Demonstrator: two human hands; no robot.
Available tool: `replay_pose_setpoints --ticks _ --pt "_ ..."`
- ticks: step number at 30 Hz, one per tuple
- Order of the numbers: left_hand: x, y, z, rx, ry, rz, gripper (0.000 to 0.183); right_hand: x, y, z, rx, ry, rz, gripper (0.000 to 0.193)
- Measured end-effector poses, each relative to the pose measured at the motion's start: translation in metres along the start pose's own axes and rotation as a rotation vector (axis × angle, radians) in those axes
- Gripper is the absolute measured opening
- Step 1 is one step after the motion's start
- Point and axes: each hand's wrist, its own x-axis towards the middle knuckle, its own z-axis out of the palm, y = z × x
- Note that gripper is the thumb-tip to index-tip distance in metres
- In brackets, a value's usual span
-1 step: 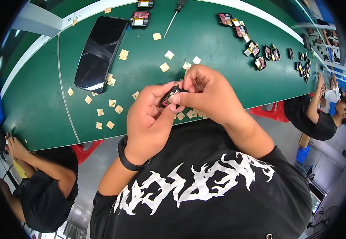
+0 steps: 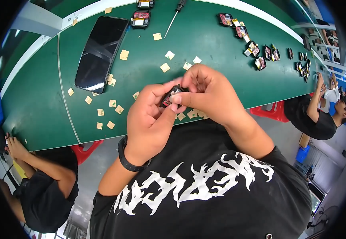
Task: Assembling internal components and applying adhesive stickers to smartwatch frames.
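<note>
Small black case is held between both hands, in front of the torso and near the middle of the near edge of the green table; whether the table is touched by it cannot be told. Almost no change is found against the preceding picture: the case is kept in the same place, at nearly the same tilt, and only a slight shift of the fingertips is shown by a blur along its far side. By judgement, a fine adjustment on the case is in progress, and its completion is not shown. The case is pinched at its near left side by the left hand, with the thumb along the near edge and the fingers curled around the far side. The right hand is laid over the case from the right, thumb tip pressed to its open face, forefinger bent; whether a small part is gripped there is hidden. Pale square pads are scattered around the hands. A phone is placed to the left, a screwdriver at the far side, and similar open cases are spread at the far right.
</note>
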Motion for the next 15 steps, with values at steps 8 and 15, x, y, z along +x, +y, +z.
replay_pose_setpoints --ticks 8,15 --pt "-0.008 0.029 -0.004 0.242 -0.096 -0.06 0.032 -0.025 -0.022 0.003 0.026 -0.05 0.119 0.027" --pt "-0.017 0.036 -0.001 0.316 -0.164 -0.017 0.03 -0.04 -0.038 0.005 0.073 -0.101 0.083 0.033"
